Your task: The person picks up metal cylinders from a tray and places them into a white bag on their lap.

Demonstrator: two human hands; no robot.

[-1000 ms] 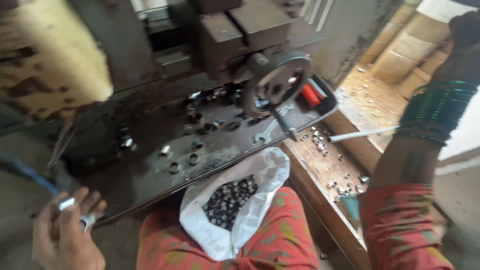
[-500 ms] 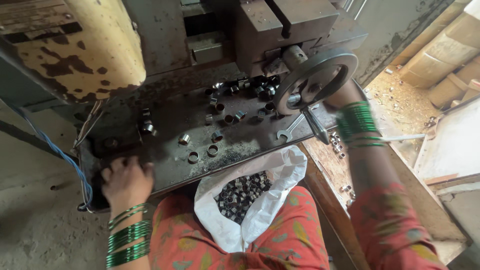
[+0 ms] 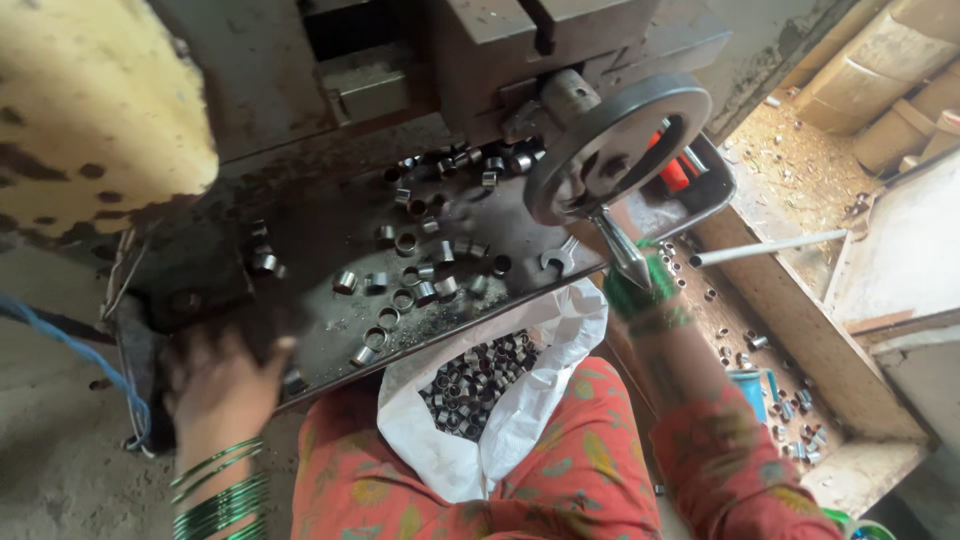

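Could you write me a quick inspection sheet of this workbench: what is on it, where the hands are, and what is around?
Surface: dark, grimy metal machine tray, dusted with filings.
Job's things: short metal sleeves scattered over the tray; more fill the white bag on the person's lap.
Clutter: an open-ended spanner by the handwheel; loose sleeves on the wooden ledge to the right.
Grippers: left hand lies on the tray's near left edge; right hand is under the handwheel's handle, its grip hidden.
Cables: a blue cord at far left.
Surroundings: peeling yellow machine cover, sawdust-strewn floor, cardboard boxes.
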